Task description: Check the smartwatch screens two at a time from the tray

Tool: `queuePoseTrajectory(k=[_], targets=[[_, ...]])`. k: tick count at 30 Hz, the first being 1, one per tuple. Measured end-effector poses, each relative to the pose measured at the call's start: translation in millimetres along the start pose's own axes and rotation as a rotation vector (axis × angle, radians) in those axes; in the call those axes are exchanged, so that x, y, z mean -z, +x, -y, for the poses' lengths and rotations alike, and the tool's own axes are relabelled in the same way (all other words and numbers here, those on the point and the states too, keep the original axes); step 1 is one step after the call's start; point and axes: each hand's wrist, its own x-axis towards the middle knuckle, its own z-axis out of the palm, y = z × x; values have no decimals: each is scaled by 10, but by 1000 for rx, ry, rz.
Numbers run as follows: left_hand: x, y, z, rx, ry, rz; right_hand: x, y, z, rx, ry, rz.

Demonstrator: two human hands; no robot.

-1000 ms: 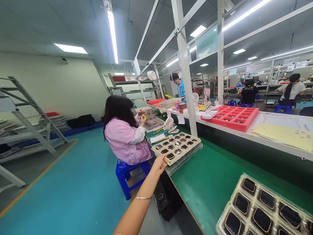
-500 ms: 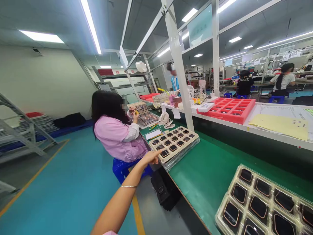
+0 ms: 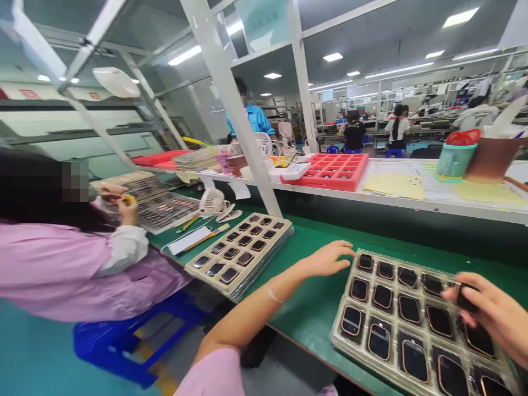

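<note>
The dark piece (image 3: 468, 298) is in the right hand (image 3: 495, 314), pinched between thumb and fingers above the far right part of the near tray (image 3: 336, 331). It looks tilted, but the fingers cover part of it, so its long axis cannot be told, nor whether it touches the tray. The right hand is plainly the nearer one, reaching in from the right. The left hand (image 3: 328, 259) lies across the tray from it, palm down with fingers loosely spread and nothing seen in them; its fingertips are just beside the tray's far left corner, and whether they touch is unclear. The tray's long side runs roughly along the front edge of the desk (image 3: 305, 324), its short side facing the left hand. The other tray (image 3: 204, 278) lies on a stack well to the left, its near corner by the desk's front edge, close to a co-worker in pink (image 3: 53, 264)

Half a second ago the left hand was at the near corner of that other tray, a finger reaching onto it; now it is well apart from that tray and beside the near one. The right hand, out of view then, now shows with the dark piece, and the view has swung to the right
</note>
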Motion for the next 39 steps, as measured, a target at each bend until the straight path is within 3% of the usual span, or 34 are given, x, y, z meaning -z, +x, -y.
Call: queuePoseTrajectory(k=[2, 4, 11, 13, 15, 20, 23, 26, 30, 39], targets=[[-205, 311, -41, 47, 33, -28, -96, 148, 93, -189, 289, 173], [-325, 474, -31, 56, 46, -54, -178, 274, 146, -250, 425, 260], [-394, 452, -25, 33, -31, -90, -270, 546, -12, -275, 638, 320], [-420, 452, -121, 7, -190, -140, -276, 623, -41, -264, 679, 328], [-469, 519, -246, 8, -486, -152, -275, 687, -47, -253, 710, 342], [-643, 922, -479, 80, -1139, 3, -229, 756, -102, -204, 747, 316], [-723, 1105, -483, 137, -1355, 74, -183, 743, -165, -179, 766, 287], [-754, 1137, -426, 150, -1508, 176, -155, 716, -180, -165, 774, 277], [-759, 1073, -368, 93, -1557, 251, -159, 691, -146, -159, 740, 310], [-810, 1052, -363, 78, -1449, 194, -195, 655, -145, -134, 565, 287]])
